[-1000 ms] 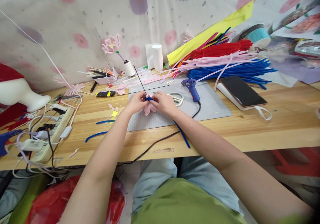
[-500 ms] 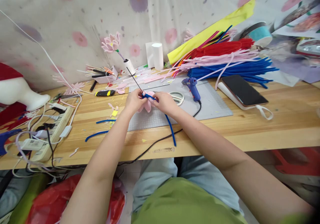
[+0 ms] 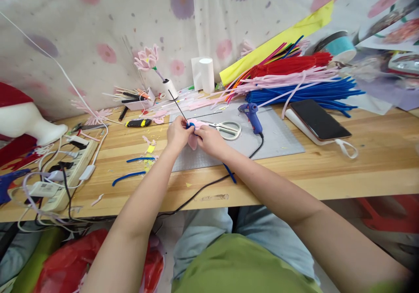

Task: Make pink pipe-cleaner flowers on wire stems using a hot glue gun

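Observation:
My left hand (image 3: 177, 134) is closed on a small pink flower (image 3: 193, 141) mounted on a thin black wire stem (image 3: 177, 104) that sticks up and to the left. My right hand (image 3: 210, 139) pinches a blue pipe cleaner (image 3: 230, 173) against the flower's base; its loose end trails down past my wrist. Both hands meet over the near left part of a grey cutting mat (image 3: 278, 137) on the wooden table (image 3: 376, 162).
Scissors (image 3: 227, 129) and a blue glue gun (image 3: 252, 115) lie on the mat just behind my hands. A phone (image 3: 318, 119) and heaps of pipe cleaners (image 3: 304, 86) are at the right. A power strip (image 3: 62, 171) with cables sits left. Blue offcuts (image 3: 127, 176) lie near it.
The trailing blue pipe cleaner has grown shorter as it winds round the flower's base. My hands have drawn closer together and shifted slightly left, and the wire stem has tilted.

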The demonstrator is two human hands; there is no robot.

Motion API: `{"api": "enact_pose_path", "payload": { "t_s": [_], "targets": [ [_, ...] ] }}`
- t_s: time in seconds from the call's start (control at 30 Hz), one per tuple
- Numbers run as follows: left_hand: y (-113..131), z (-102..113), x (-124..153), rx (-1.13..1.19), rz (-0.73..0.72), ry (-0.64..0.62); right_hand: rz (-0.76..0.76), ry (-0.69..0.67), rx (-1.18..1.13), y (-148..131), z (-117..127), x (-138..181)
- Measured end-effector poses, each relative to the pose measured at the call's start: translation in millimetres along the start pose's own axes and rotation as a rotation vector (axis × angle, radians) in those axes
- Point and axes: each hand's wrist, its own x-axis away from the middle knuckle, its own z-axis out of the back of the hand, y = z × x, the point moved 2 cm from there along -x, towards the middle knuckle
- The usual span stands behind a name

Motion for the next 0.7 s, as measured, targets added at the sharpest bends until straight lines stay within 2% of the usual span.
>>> {"api": "enact_pose_path", "payload": {
  "t_s": [0.13, 0.3, 0.4, 0.47, 0.53, 0.6, 0.7],
  "targets": [
    [-0.5, -2.0, -0.3, 0.069, -0.017, -0.076, -0.003, -0.003, -0.002, 3.7, 0.7, 2.1],
    [-1.0, -7.8, -2.1, 0.086, -0.024, -0.090, -0.029, -0.018, 0.013, 5.1, 1.1, 5.3],
    [-2.2, -9.0, -5.9, 0.170, -0.080, -0.242, -0.035, -0.016, 0.003, 6.3, 1.8, 7.0],
    [-4.3, -7.5, -10.6, 0.229, -0.133, -0.387, -0.038, -0.012, -0.008, 7.0, 2.9, 7.7],
    [-6.8, -4.7, -17.4, 0.231, -0.228, -0.479, -0.040, -0.009, -0.018, 7.5, 3.6, 8.0],
    [-9.0, -2.3, -24.6, 0.180, -0.349, -0.505, -0.037, -0.005, -0.031, 8.0, 3.3, 8.0],
    [-10.8, -0.9, -31.1, 0.104, -0.454, -0.462, -0.030, 0.019, -0.070, 9.9, 1.7, 7.5]
  ]
}}
